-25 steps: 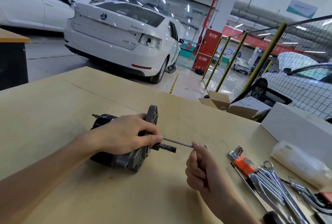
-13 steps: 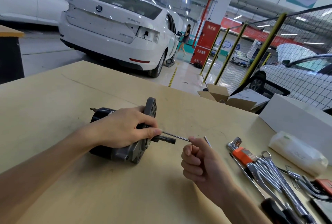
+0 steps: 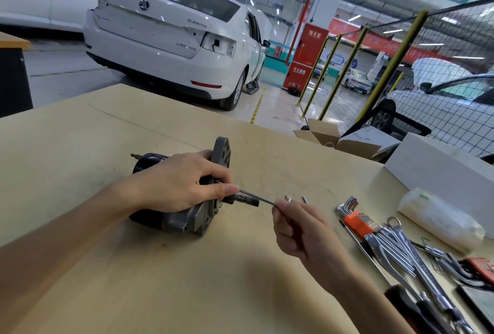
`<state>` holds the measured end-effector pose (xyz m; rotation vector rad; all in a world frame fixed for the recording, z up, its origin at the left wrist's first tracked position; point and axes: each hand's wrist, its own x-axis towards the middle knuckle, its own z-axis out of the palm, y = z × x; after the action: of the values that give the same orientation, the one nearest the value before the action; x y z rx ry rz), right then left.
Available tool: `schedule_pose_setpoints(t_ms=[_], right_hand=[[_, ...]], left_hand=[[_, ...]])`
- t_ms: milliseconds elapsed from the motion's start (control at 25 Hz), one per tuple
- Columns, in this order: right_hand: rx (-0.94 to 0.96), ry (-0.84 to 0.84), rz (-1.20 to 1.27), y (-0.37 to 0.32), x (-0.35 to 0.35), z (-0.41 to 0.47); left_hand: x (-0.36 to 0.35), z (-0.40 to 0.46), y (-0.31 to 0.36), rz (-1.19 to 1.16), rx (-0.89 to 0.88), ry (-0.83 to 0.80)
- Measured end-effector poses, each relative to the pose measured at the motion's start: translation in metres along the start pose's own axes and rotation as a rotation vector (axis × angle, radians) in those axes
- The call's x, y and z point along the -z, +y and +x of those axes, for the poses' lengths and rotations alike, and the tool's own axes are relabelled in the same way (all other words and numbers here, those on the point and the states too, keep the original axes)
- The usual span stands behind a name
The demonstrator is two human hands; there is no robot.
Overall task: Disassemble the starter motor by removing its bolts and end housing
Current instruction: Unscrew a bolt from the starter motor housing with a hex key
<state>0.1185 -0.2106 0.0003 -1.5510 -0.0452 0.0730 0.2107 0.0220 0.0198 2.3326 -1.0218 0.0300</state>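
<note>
Fingers of my right hand are pinching a long through-bolt half out of the starter motor lying on the table, left hand gripping its housing; bolt-removal step, next I'm pulling it straight out

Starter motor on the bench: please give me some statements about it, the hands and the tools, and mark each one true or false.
1. The left hand grips the starter motor, which lies on its side on the table. True.
2. The right hand is open and rests flat on the table. False: it pinches a long thin bolt that runs toward the motor's end housing.
3. The hex key set with the orange holder lies to the right of the right hand. True.
4. The wrenches lie to the left of the motor. False: they lie on the right side, beside the hex key set.
</note>
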Motion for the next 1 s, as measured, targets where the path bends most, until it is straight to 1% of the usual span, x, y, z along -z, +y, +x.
schedule_pose_setpoints(t_ms=[80, 200, 320, 360, 400, 440, 520, 560, 600, 680, 720, 800, 840, 880, 960, 1000], right_hand=[[0.136, -0.002, -0.234, 0.002, 0.003, -0.003], [0.404, 0.035, -0.631, 0.007, 0.007, -0.007], [0.778, 0.193, -1.137, 0.006, 0.011, -0.007], [0.869, 0.249, -1.267, 0.005, 0.01, -0.005], [0.917, 0.298, -1.34, 0.005, 0.009, -0.005], [0.931, 0.327, -1.355, 0.005, 0.009, -0.005], [0.883, 0.324, -1.268, 0.007, 0.008, -0.005], [0.806, 0.298, -1.172, 0.007, 0.006, -0.005], [0.697, 0.244, -1.033, 0.005, 0.005, -0.005], [0.428, 0.063, -0.721, -0.01, 0.006, 0.001], [0.282, -0.038, -0.662, -0.02, 0.01, 0.007], [0.059, -0.193, -0.782, -0.04, 0.015, 0.021], [0.02, -0.211, -0.85, -0.043, 0.016, 0.026], [0.032, -0.183, -0.876, -0.041, 0.016, 0.031], [0.151, -0.108, -0.87, -0.029, 0.013, 0.031], [0.214, -0.101, -0.858, -0.023, 0.013, 0.028]], left_hand=[[0.0, -0.001, 0.0, -0.005, 0.0, 0.008], [-0.001, -0.003, 0.001, 0.006, -0.002, 0.013], [-0.001, -0.004, 0.001, 0.018, 0.003, 0.038], [-0.001, -0.004, 0.001, 0.024, -0.001, 0.053], [0.0, -0.004, 0.001, 0.024, -0.006, 0.063], [-0.001, -0.004, 0.002, 0.022, -0.013, 0.071], [-0.001, -0.004, 0.002, 0.018, -0.021, 0.077], [-0.001, -0.004, 0.002, 0.011, -0.02, 0.077], [-0.001, -0.004, 0.002, 0.005, -0.017, 0.077], [0.0, -0.002, 0.002, 0.014, -0.01, 0.086], [-0.001, -0.001, 0.003, 0.023, -0.007, 0.091], [-0.001, 0.0, 0.002, 0.028, 0.0, 0.097], [-0.001, 0.0, 0.002, 0.024, 0.002, 0.095], [-0.001, 0.0, 0.002, 0.021, 0.002, 0.092], [-0.002, 0.0, 0.002, 0.023, 0.003, 0.092], [-0.002, 0.0, 0.002, 0.025, 0.002, 0.092]])
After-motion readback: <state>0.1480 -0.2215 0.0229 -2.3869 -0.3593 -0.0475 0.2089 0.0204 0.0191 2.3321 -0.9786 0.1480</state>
